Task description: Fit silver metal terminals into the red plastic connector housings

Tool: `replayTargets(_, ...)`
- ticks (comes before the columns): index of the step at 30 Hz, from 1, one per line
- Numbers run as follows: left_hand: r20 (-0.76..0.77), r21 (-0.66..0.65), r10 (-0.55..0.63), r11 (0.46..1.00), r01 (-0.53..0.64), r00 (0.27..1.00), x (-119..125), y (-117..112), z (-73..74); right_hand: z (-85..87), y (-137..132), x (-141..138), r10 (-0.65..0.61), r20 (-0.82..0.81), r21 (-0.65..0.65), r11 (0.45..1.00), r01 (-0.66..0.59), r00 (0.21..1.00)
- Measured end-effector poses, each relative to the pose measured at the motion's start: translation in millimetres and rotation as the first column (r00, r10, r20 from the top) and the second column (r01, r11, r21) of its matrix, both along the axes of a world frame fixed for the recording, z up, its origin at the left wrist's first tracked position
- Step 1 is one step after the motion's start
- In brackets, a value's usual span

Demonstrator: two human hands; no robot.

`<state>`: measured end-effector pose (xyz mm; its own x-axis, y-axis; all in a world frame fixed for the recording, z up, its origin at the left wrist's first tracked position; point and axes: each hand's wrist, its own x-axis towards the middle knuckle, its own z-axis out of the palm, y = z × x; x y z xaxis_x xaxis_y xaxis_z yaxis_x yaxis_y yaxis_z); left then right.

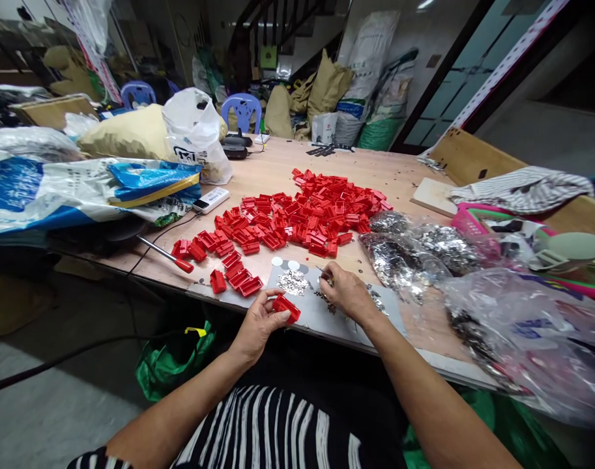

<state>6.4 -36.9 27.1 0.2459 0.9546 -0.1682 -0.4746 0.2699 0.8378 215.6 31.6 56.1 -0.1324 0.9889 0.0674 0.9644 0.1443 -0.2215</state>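
My left hand (259, 320) is closed around a small red plastic housing (286, 307), held just off the near table edge. My right hand (345, 291) rests on a grey mat (321, 314), its fingers pinched on a thin metal piece (322, 273) too small to name. A small heap of shiny metal bits (292, 282) lies on the mat between the hands. A big pile of identical red housings (302, 215) spreads over the wooden table (272, 170) beyond them.
Clear bags of metal parts (414, 251) lie to the right, with a pink basket (473, 221) behind. A red-handled screwdriver (167, 255), a white remote (210, 199) and blue-white sacks (82, 189) sit on the left. A green bag (170, 361) stands on the floor.
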Motion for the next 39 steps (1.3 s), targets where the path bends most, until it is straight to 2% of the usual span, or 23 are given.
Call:
replayTargets(2,-0.099,0.118,0.055,0.992,-0.043,0.994,1.6,-0.8,-0.5,0.3,-1.0,3.4,-0.006,-0.135,0.012,1.0,0.008,0.991)
replayTargets(6,-0.321,0.352,0.184,0.934,-0.063,0.929,1.7,-1.9,-6.6,-2.3,-4.9,10.7,0.076,-0.397,0.003,0.997,-0.081,0.915)
replayTargets(11,-0.499,0.586,0.344,0.81,0.017,0.795,-1.2,-1.3,-14.9,-10.0,-18.5,8.6,0.04,-0.637,-0.069,0.992,-0.108,0.769)
replayTargets(14,-0.523,0.697,0.448,0.715,0.061,0.725,-1.8,-1.0,-16.2,-13.1,-31.9,0.9,-0.009,-0.771,-0.135,0.98,-0.149,0.637)
replayTargets(17,-0.511,0.769,0.513,0.632,0.1,0.69,-1.7,-1.7,-15.9,-11.5,-46.7,-6.9,-0.04,-0.816,-0.174,0.968,-0.179,0.576)
replayTargets(20,-0.502,0.8,0.547,0.587,0.12,0.67,-1.0,-2.5,-15.2,-5.7,-58.9,-13.4,-0.001,-0.798,-0.117,0.981,-0.154,0.602)
replayTargets(26,-0.474,0.837,0.56,0.525,0.151,0.679,-0.3,-1.2,-14.6,3.0,-72.8,-25.4,0.134,-0.638,0.054,0.99,-0.129,0.758)
replayTargets(31,-0.446,0.863,0.561,0.477,0.167,0.697,-2.7,-2.0,-16.4,0.7,-77.8,-29.7,0.169,-0.609,0.082,0.985,-0.151,0.775)
replayTargets(33,-0.45,0.841,0.52,0.521,0.148,0.726,-3.0,-3.7,-15.5,0.5,-78.8,-29.5,0.162,-0.618,0.07,0.986,-0.152,0.769)
replayTargets(34,-0.462,0.807,0.48,0.577,0.129,0.745,-2.6,-4.6,-14.2,0.8,-79.2,-29.1,0.156,-0.624,0.067,0.987,-0.147,0.766)
replayTargets(37,-0.44,0.564,0.261,0.825,0.038,0.859,0.1,-6.3,-6.4,3.3,-80.4,-27.1,0.129,-0.642,0.068,0.991,-0.112,0.756)
replayTargets(39,-0.264,0.299,0.054,0.954,0.028,0.963,1.9,-6.4,0.5,5.3,-81.1,-25.6,0.115,-0.654,0.074,0.993,-0.088,0.747)
